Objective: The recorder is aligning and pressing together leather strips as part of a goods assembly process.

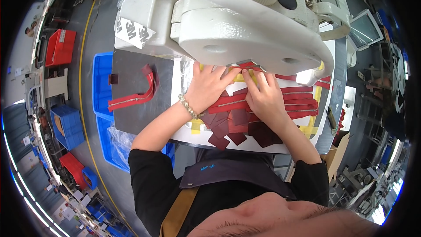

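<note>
**Under the sewing machine head, two hands on a red zipper**

Beneath the white sewing machine (pixel 245 26), the fingertips of both hands press flat on a red zipper strip (pixel 232 104) and feed its end toward the needle area; the left hand (pixel 208 83) lies spread, fingers extended and not curled round anything, a beaded bracelet (pixel 188 106) at its wrist; the right hand (pixel 264 94) rests just beside it, fingers also stretched forward, pinning the strip to the white work plate (pixel 263 147); whether any finger pinches the fabric from below cannot be told. The strip runs across under both palms; further red zippers (pixel 302 98) lie stacked to the right, touching the right hand; dark red leather patches (pixel 239 129) lie scattered near both wrists, with bits of yellow tape (pixel 195 125) beside them. Well to the left, a curved red zipper (pixel 136 94) lies on the grey table top (pixel 131 118); blue plastic bins (pixel 103 92) stand beyond its edge.
</note>
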Tool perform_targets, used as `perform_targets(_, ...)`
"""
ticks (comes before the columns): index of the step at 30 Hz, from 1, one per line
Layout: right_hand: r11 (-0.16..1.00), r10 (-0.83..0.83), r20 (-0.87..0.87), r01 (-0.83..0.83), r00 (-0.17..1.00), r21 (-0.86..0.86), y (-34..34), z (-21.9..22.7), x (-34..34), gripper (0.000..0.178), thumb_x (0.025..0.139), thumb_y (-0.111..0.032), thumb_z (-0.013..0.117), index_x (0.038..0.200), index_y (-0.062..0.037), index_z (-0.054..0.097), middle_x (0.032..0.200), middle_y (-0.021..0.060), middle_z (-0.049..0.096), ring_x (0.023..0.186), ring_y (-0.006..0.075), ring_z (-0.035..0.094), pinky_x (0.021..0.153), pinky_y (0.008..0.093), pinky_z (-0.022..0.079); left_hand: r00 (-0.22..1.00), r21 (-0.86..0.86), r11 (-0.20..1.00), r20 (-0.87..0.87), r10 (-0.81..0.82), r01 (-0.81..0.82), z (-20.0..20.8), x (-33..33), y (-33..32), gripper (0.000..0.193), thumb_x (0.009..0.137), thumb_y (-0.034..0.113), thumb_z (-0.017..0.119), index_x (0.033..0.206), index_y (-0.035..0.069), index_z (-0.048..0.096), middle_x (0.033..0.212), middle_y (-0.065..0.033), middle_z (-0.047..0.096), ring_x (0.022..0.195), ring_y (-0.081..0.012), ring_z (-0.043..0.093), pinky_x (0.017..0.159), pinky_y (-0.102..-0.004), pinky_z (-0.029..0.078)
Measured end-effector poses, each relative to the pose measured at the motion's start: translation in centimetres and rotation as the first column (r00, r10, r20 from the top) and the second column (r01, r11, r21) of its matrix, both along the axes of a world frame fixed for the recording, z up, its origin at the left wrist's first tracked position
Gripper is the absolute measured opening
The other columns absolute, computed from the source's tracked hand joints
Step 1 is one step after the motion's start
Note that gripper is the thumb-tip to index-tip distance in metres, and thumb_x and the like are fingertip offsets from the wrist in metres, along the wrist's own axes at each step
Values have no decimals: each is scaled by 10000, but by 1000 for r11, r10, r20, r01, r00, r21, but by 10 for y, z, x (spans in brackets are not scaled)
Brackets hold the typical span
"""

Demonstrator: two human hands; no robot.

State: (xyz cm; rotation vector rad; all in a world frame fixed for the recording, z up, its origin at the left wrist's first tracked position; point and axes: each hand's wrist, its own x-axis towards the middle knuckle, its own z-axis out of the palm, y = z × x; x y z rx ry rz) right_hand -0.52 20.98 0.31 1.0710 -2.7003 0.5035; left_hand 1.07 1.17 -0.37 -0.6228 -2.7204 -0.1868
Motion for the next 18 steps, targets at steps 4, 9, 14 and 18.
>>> perform_targets(4, 1000, -2, -2, 2, 1000, 2, 0, 0, 0, 495, 643, -48, 622, 1137, -11, 623, 1164, 127, 548, 1056, 329, 543, 987, 482, 437, 999, -7, 1000, 35, -3, 3, 1, 1, 1, 310, 844, 273, 595, 1149, 232, 628, 1089, 44, 568, 1023, -168, 507, 855, -453, 352)
perform_targets(9, 1000, 3, -21, -3, 1000, 7, -4, 4, 0, 486, 633, -36, 618, 1117, 2, 631, 1150, 141, 546, 1056, 334, 540, 980, 479, 445, 1000, -7, 1000, 0, 4, -4, 0, 1, 0, 318, 841, 257, 581, 1155, 225, 624, 1081, 41, 566, 1002, -166, 511, 843, -450, 364)
perform_targets(14, 1000, 12, -23, -13, 1000, -13, -6, 7, 0, 480, 614, -18, 604, 1089, 47, 628, 1112, 162, 541, 1048, 348, 533, 974, 478, 446, 1000, 5, 1000, -12, -25, 25, -1, 1, -1, 323, 824, 211, 568, 1143, 212, 620, 1061, 28, 560, 990, -158, 510, 837, -448, 378)
perform_targets(18, 1000, 14, -27, -14, 1000, -13, -5, 6, -1, 488, 607, -15, 600, 1090, 53, 624, 1101, 161, 540, 1052, 350, 526, 975, 480, 443, 999, 8, 1000, -30, -22, 22, -3, 1, -1, 315, 815, 195, 565, 1125, 207, 624, 1055, 29, 558, 981, -156, 508, 830, -447, 386)
